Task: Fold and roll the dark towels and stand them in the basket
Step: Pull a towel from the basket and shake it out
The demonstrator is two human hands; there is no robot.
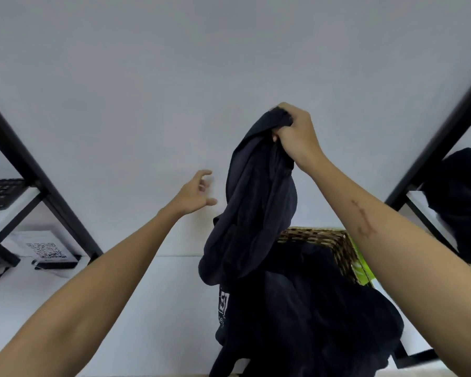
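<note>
My right hand (297, 134) grips the top of a dark towel (256, 202) and holds it up in front of the white wall, so the cloth hangs down in loose folds. My left hand (196, 194) is raised beside it on the left, fingers spread and loosely bent, holding nothing and apart from the cloth. Below the hanging towel, a heap of dark cloth (297, 308) with white print spills out of a woven wicker basket (335, 240) on the white table.
Black slanted frame bars rise at the left (30, 172) and right (433, 148). A keyboard (0, 193) lies on a left shelf, with a QR-code card (45, 250) below it. More dark cloth (462, 202) sits on the right shelf. Something bright green (360, 268) shows beside the basket.
</note>
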